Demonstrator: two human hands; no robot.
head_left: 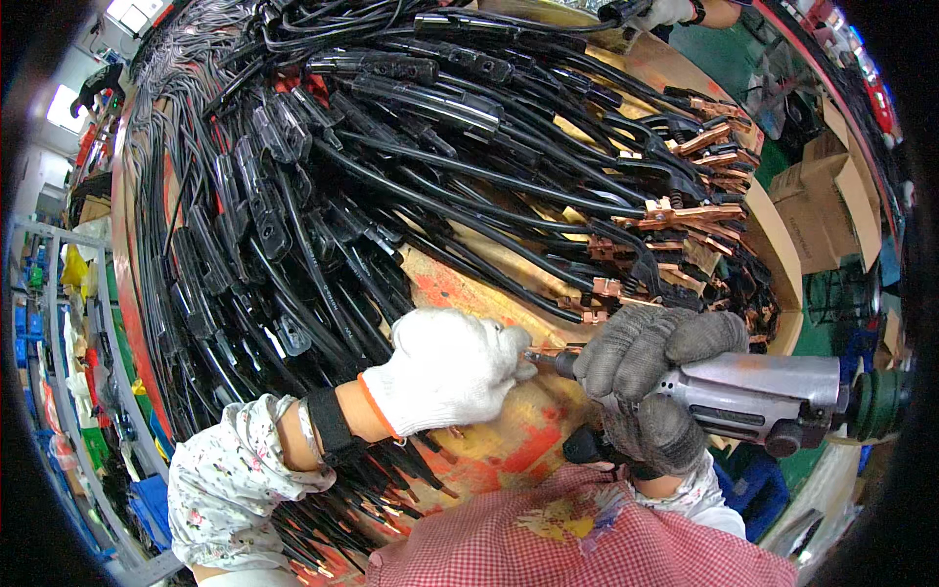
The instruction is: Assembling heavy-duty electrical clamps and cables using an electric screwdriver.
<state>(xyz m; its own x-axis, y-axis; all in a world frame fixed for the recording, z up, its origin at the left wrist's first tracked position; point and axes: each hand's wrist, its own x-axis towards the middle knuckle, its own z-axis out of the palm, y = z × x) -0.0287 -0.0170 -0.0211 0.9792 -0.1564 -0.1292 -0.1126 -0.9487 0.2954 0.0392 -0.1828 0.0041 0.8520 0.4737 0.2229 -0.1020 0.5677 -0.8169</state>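
Note:
My left hand (452,370), in a white knit glove, is closed in a pinch, and its fingertips meet the bit of a power screwdriver (758,386). Whatever small piece lies between those fingers is hidden by the glove. A dark grey glove covers my right hand (646,377), which wraps round the front of the silver screwdriver. The tool lies level, its bit aimed left at the white glove. Just beyond the hands, black cables (469,181) end in copper-coloured jaw clamps (675,213) piled at the right.
Black plastic housings (264,210) on cables heap over the left of the worn, red-stained table (504,435). A cardboard box (817,210) stands to the right. At the far edge shows another person's gloved hand (668,12). A grey shelf rack (61,338) holds coloured items at left.

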